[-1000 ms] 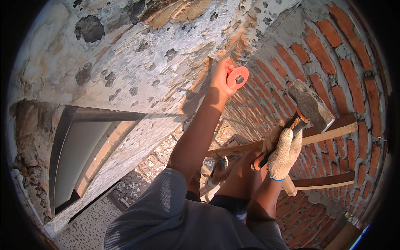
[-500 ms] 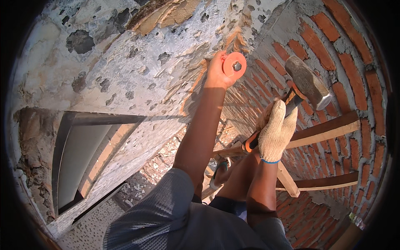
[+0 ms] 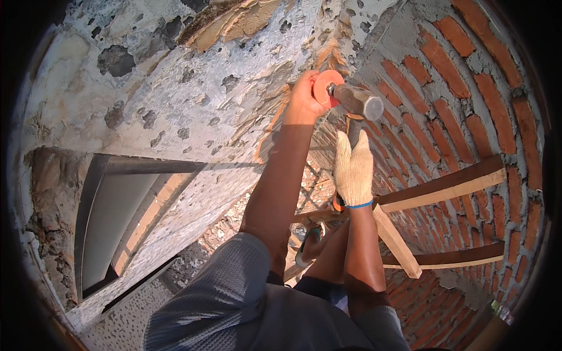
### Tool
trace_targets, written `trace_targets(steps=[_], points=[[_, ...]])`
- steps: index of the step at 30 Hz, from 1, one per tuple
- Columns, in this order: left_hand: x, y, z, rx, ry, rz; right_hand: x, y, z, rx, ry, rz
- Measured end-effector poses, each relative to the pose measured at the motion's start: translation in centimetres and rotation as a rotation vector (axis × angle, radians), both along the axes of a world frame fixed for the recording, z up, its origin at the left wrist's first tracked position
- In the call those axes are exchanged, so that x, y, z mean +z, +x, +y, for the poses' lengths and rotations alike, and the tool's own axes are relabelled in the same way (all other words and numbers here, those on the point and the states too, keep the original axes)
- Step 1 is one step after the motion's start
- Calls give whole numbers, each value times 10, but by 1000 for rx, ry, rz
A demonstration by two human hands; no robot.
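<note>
My bare left hand (image 3: 305,98) is closed around a chisel with a round orange hand guard (image 3: 328,88), held at the corner where the plastered wall (image 3: 193,99) meets the brickwork. The chisel's blade is hidden behind the hand and guard. In a cream knit glove, my right hand (image 3: 355,169) grips the black and orange handle of a sledgehammer (image 3: 355,100). The hammer's steel head is at the chisel's struck end and appears to touch it.
A red brick wall (image 3: 445,105) rises on the right, with wooden beams (image 3: 445,186) against it. Rubble (image 3: 219,225) lies below, beside my legs. A dark-framed opening (image 3: 132,205) is set in the left wall.
The hammer has swung left from beside the brick wall to the chisel's end, with my right hand moving along. My left hand and the chisel have stayed in place.
</note>
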State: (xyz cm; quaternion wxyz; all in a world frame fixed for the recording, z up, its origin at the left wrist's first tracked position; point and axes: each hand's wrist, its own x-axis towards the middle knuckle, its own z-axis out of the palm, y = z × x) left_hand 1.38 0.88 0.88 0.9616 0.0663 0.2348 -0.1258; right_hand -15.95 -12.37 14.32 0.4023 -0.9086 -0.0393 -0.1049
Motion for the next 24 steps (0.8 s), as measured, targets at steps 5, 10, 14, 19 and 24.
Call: trace_targets(steps=[5, 10, 14, 19, 24], points=[[0, 2, 1, -37, -128, -76, -6, -13, -14, -128, 506, -5], [16, -4, 13, -59, -105, -116, -21, -3, -6, -57, 262, -155], [30, -18, 18, -57, -64, -73, -2, -3, -20, -233, 174, 157], [22, -27, 17, -44, -90, -87, 37, -42, -60, -136, 999, -3], [9, -8, 6, -115, -151, -178, 36, -49, -68, -118, 899, -101]])
